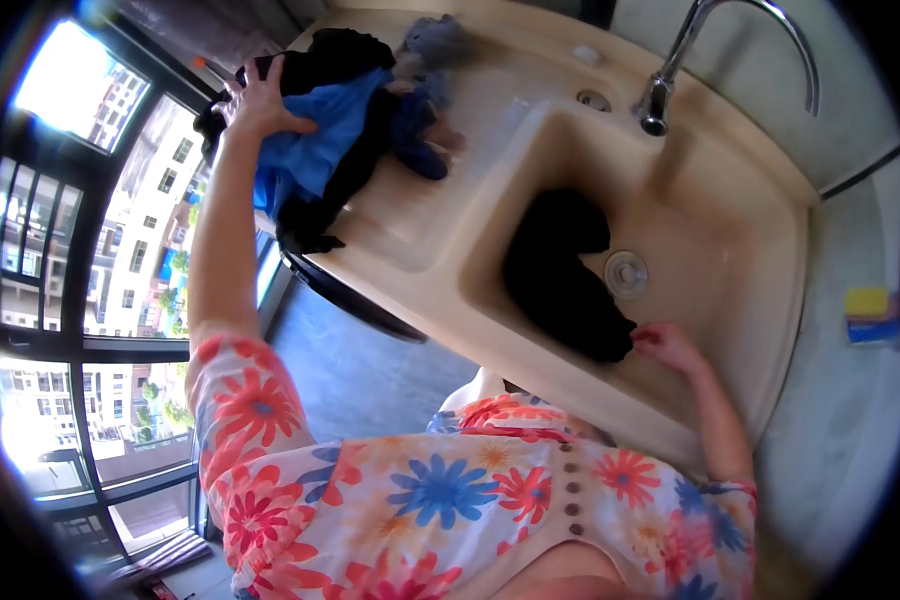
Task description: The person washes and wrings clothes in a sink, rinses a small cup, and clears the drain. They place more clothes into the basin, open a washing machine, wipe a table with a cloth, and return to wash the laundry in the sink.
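My left hand [258,108] lies on a heap of clothes at the counter's left end, its fingers spread and thumb apart. A blue garment [332,135] lies bunched under and beside it, with a black garment [342,58] over and around the blue one. Down in the sink basin [715,265], a black cloth garment [562,275] lies crumpled beside the drain [626,274]; its exact kind cannot be made out. My right hand [667,347] pinches the near edge of that black garment with closed fingertips.
A grey cloth [436,42] and a dark blue piece [418,140] lie near the heap. The curved chrome faucet [656,100] rises behind the basin. A yellow and blue sponge [868,315] is at the right. Tall windows [135,240] line the left side.
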